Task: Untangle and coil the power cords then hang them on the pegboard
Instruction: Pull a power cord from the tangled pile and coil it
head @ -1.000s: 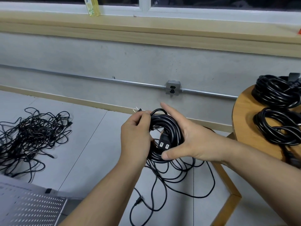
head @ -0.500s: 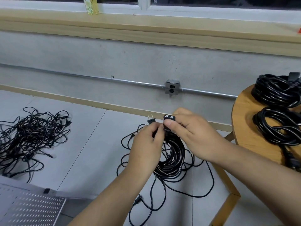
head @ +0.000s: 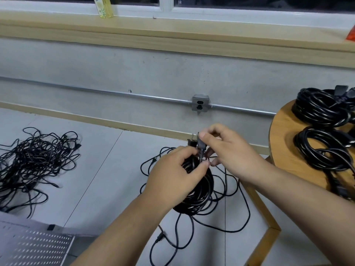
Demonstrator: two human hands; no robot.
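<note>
A coiled black power cord (head: 199, 191) hangs in front of me above the floor. My left hand (head: 172, 173) grips the top of the coil. Just to its right, my right hand (head: 228, 150) pinches the cord's black plug end (head: 200, 145) above the coil. Loose black cords (head: 226, 214) lie on the floor below. A tangled pile of cords (head: 36, 160) lies on the floor at the left. Two coiled cords (head: 324, 108) (head: 326, 150) rest on the round wooden table (head: 282, 139) at the right. A corner of the grey pegboard (head: 32, 246) shows at the bottom left.
A grey wall with a metal conduit and an outlet box (head: 200, 103) runs behind. A wooden window ledge holds a yellow-green bottle (head: 103, 7). The table's wooden leg frame (head: 265, 225) stands on the tiled floor near the loose cords.
The coil turned from facing me to hanging below my left hand. My right hand left the coil's side, took the plug end and raised it above the coil.
</note>
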